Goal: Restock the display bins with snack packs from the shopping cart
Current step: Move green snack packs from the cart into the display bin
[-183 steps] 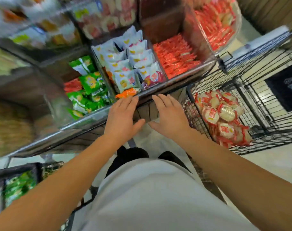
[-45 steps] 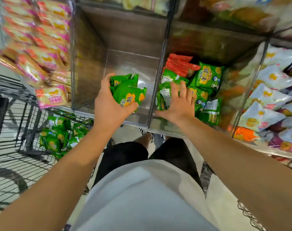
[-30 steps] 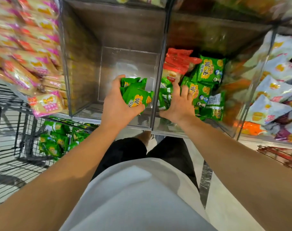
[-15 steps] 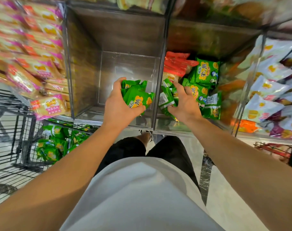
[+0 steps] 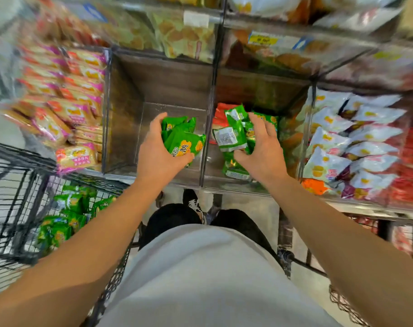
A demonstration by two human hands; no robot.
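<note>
Centrally, left hand [image 5: 157,152] and right hand [image 5: 259,147] each grasp green snack packs [image 5: 184,142] whose print blurs, palms hidden.

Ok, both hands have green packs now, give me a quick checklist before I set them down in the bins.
1. Left hand grips its green packs firmly: ok.
2. Right hand has a hold on its bundle: ok, though its fingers are spread wide.
3. Room in the clear bin under the left hand: ok.
4. Right-hand bin already holds green packs, so the product matches: ok.
5. Red packs behind them belong there: cannot tell.
6. More stock left in the cart: ok.
</note>
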